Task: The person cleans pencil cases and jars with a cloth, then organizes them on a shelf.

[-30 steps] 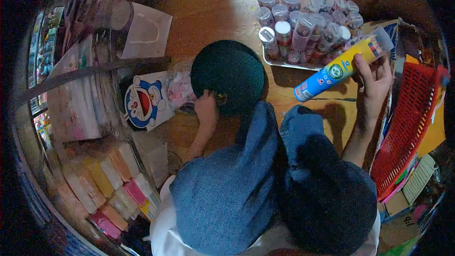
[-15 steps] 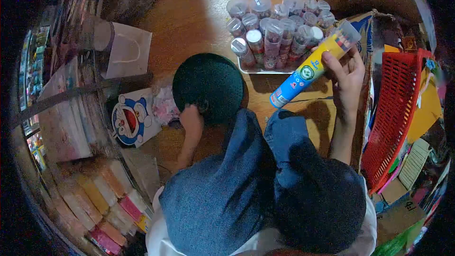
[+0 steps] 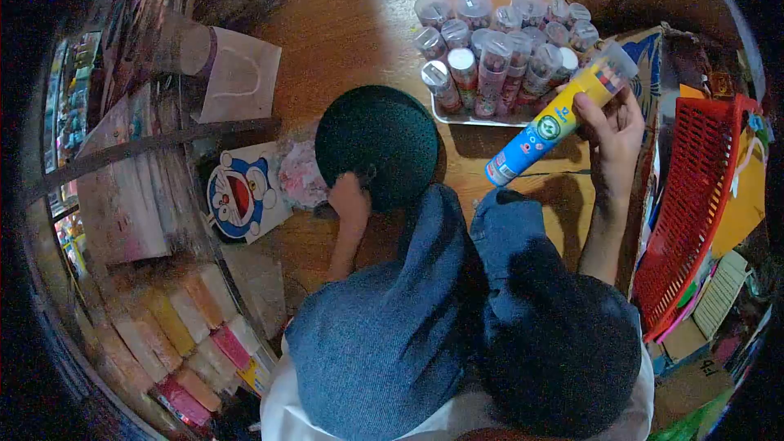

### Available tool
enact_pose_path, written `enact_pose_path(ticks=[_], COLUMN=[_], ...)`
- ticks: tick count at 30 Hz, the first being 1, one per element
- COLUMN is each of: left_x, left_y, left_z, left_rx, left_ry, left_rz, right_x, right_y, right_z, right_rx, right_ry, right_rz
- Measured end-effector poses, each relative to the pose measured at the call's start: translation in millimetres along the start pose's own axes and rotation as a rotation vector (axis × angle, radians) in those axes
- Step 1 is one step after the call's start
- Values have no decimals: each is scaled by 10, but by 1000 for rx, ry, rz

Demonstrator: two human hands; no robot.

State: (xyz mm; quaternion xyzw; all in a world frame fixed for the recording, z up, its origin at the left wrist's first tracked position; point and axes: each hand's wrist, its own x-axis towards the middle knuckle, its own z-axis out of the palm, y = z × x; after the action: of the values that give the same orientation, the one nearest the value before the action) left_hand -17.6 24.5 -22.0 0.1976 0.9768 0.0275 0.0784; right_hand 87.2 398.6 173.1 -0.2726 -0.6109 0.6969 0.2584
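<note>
My right hand (image 3: 614, 135) is wrapped round a tube of colored pencils (image 3: 543, 135), yellow and blue with a clear cap. It is tilted, its capped end up to the right, and pencil tips show through the cap. My left hand (image 3: 349, 198) is closed at the near edge of a dark green round object (image 3: 380, 135) with a textured top. Its fingertips are partly hidden, and I cannot make out what they grip. Beyond the tube, several clear-capped pencil tubes (image 3: 494, 73) stand upright in a white tray (image 3: 478, 121).
A red perforated basket (image 3: 690, 204) stands at the right beside a cardboard box. On the left are a white paper bag (image 3: 239, 77), a blue cartoon-cat picture (image 3: 241, 196), a pink crumpled bundle (image 3: 302, 175) and shelves of packaged goods (image 3: 188, 335). My denim-covered knees are in front.
The whole view has shifted, so things appear slightly farther right. Both hands keep about the same place relative to the tube and the green object.
</note>
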Motion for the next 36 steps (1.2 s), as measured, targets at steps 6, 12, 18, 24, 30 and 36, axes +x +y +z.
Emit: enact_pose_path(ticks=[6, 12, 18, 24, 30, 36], left_x=[84, 359, 535, 771, 848, 770], left_y=[-132, 250, 956, 1627, 1722, 1748], left_z=[25, -1007, -1895, -2279, -2277, -2239], left_rx=[-81, -787, -1089, -1096, -1066, -932], left_ry=[-107, -349, -662, -665, -512, -386], left_rz=[115, -135, 371, 691, 811, 721], right_x=[-38, -29, -4, 59, 50, 31], right_y=[-80, -10, -53, -69, -24, -20], right_z=[26, -7, 250, 443, 437, 490], right_rx=[2, -44, -87, 7, 133, 105], right_ry=[44, 16, -250, -419, -457, -425], right_rz=[31, -17, 62, 114, 144, 124])
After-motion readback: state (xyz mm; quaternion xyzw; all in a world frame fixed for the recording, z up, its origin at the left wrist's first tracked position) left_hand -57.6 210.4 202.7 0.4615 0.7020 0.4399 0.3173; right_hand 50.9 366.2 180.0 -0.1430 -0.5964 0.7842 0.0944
